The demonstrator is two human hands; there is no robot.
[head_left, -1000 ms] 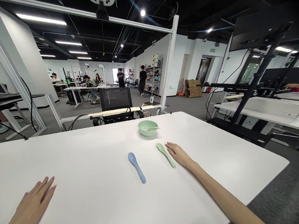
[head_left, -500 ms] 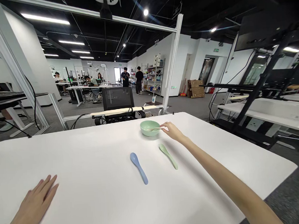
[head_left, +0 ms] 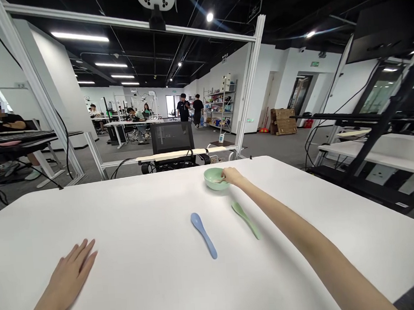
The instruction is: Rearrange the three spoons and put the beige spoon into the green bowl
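A light green bowl [head_left: 212,185] stands toward the far edge of the white table. My right hand [head_left: 232,176] reaches over the bowl's right rim, fingers pinched on the handle of a pale spoon [head_left: 217,180] whose head is inside the bowl. Most of that handle is hidden by the fingers. In front of the bowl lies a green spoon [head_left: 246,220], under the line of my right forearm. A blue spoon [head_left: 204,235] lies to its left, nearer to me. Flat on the table at the left rests my left hand [head_left: 73,270], fingers extended, holding nothing.
An aluminium frame [head_left: 252,85] rises behind the table [head_left: 134,235]. Beyond it is a black mesh chair [head_left: 172,136]. Two people walk or stand farther back near a shelf [head_left: 221,107], and others sit at desks. A black stand [head_left: 365,139] is at the right.
My right hand has moved left over the bowl's rim, with the pale spoon farther into the bowl. The view has shifted slightly left. My left hand stays flat.
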